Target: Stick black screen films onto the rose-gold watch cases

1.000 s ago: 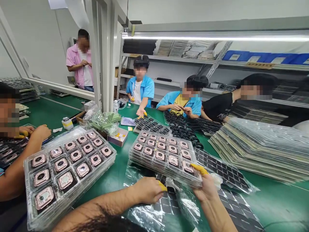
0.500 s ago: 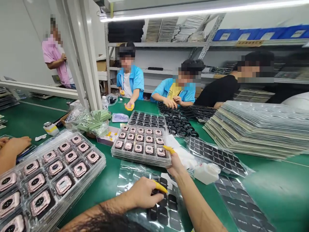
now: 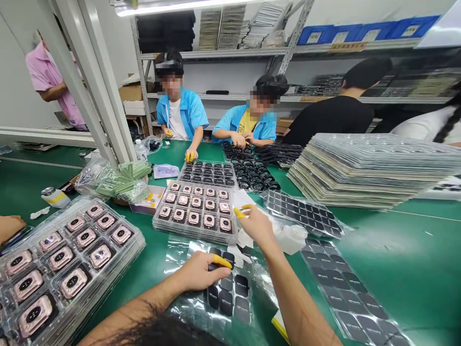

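Note:
My left hand (image 3: 205,271), a yellow finger cot on its index finger, rests over a clear sheet of black rounded-square labels (image 3: 226,302). Its thumb and index finger are closed together, the other fingers curled under; a dark shape shows between them, too hidden to name. My right hand (image 3: 257,226), with yellow cots on its fingertips, hovers beside the right edge of a stack of clear trays (image 3: 196,234). Its fingers are a little apart and I see nothing in them. Pink watch cases (image 3: 194,217) sit backs up in the top tray.
A larger tray stack (image 3: 104,283) of pink watch cases stands at left. White bottle (image 3: 291,239) and label sheets (image 3: 345,288) lie right of my right arm. Beyond are a tall pile of sheets (image 3: 360,173), a tray of black parts (image 3: 209,174) and co-workers across the table.
My right hand has drawn back from the tray's right corner and its fingers have lifted. My left hand stays over the label sheet. A co-worker's hand has lowered to the black-part tray. The view has shifted.

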{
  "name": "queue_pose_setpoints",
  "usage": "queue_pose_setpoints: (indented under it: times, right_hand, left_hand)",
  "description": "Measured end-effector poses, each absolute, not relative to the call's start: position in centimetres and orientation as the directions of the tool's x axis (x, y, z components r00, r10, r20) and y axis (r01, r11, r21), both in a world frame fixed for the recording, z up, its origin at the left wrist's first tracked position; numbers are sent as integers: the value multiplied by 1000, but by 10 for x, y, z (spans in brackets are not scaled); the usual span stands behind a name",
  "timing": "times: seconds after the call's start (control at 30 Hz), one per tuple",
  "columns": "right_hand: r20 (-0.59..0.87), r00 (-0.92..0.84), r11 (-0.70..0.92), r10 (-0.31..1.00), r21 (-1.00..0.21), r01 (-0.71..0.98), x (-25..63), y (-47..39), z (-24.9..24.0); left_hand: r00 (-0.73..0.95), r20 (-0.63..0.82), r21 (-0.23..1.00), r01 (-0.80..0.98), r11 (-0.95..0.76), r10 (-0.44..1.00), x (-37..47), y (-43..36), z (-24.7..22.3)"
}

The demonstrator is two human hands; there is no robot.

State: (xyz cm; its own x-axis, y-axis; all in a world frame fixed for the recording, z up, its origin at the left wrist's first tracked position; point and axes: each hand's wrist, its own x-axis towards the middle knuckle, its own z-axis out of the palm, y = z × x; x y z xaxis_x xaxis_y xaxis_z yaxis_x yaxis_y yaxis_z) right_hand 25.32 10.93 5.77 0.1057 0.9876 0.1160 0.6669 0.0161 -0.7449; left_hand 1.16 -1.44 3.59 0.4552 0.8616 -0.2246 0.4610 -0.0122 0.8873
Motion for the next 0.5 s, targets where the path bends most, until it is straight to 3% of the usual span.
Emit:
queue_pose_setpoints:
  times: [0.1,0.23,0.5]
  right_hand:
    - [95,100,-1,990,-718,696,261,108,66]
    - [64,-44,76,997,-688,722,249,96,64]
    - [43,-94,97,995,-706,701,233,90,67]
  left_hand:
    - [465,-185,888,456,-55,866,11,-15,37]
    - [512,-141,886,448,-123,847,8,-15,40]
    - [575,-203,848,508,-150,793,5,-14,42]
